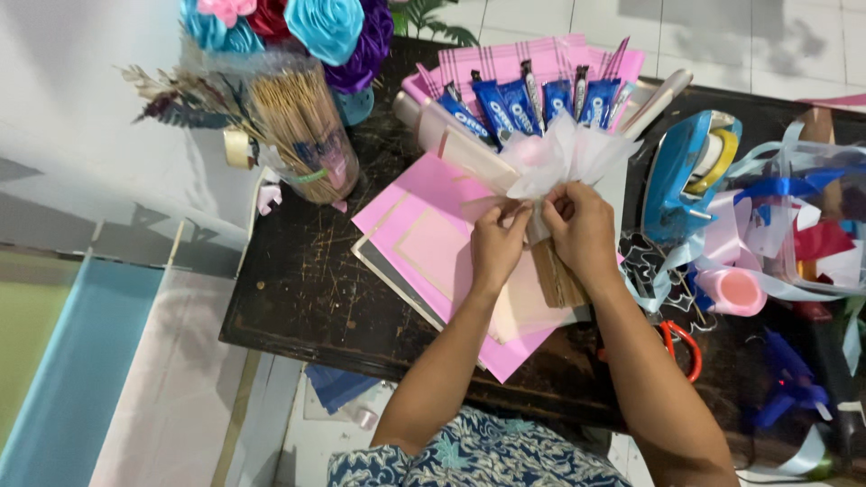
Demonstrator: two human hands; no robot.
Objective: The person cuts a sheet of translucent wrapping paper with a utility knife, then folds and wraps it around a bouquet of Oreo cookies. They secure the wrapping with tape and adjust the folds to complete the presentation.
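A snack bouquet [541, 99] lies on a dark table [298, 289]: several blue wrapped snack packs fanned out on pink checked paper, with white tissue [568, 153] bunched at their base. Below the tissue a bundle of wooden sticks [555, 275] forms the stem. My left hand [499, 243] and my right hand [582, 230] pinch the tissue where it gathers at the top of the sticks. The fingers of both hands are closed on it. Pink paper sheets [424, 234] lie under the bouquet and my hands.
A clear jar of thin skewers [302, 135] stands at the back left, under satin flowers [316, 27]. At the right are a blue tape dispenser [690, 167], a pink roll [735, 290], tangled ribbons [803, 225], orange-handled scissors [681, 347] and a blue glue gun [789, 379].
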